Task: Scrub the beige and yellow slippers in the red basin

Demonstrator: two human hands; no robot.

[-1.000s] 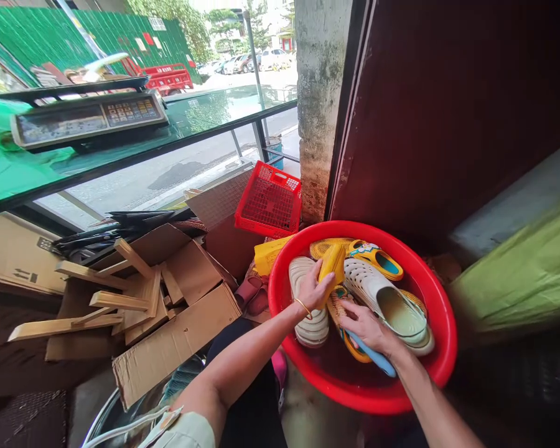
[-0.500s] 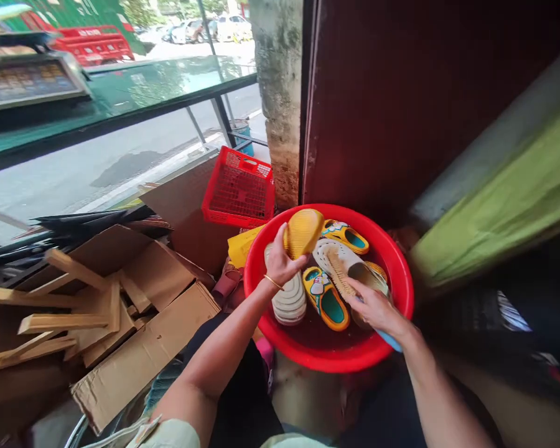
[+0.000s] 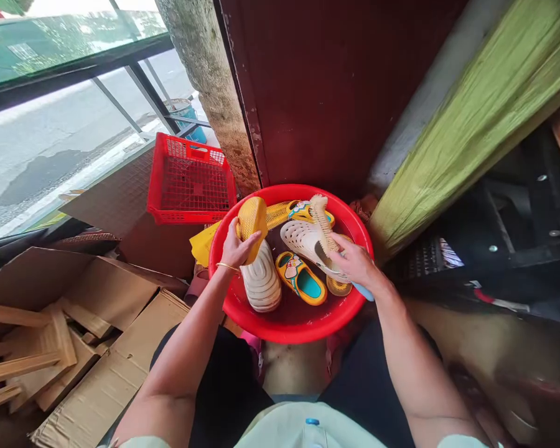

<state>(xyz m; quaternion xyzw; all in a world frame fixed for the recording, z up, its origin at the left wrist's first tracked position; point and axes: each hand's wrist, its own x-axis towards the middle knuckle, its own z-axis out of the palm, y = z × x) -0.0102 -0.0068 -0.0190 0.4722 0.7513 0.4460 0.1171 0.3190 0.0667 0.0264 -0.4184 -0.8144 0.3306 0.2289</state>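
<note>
A yellow shoe is gripped in my left hand, its ridged sole turned up over the left side of the red basin. My right hand is closed on a scrubbing brush; its pale bristles point up and left, and the blue handle end shows below my palm. Under the brush lies a white clog with holes. Beside it is a yellow clog with a teal inside, and a white shoe lies sole up below my left hand. Another yellow clog rests at the back.
A red plastic crate stands behind the basin at left, near a rough pillar. Cardboard and wooden pieces lie at the left. Green cloth hangs at the right, beside a dark red door panel.
The view has swung right, so the basin sits further left. The brush has lifted off the white clog and tipped more upright. My left hand still holds the yellow shoe.
</note>
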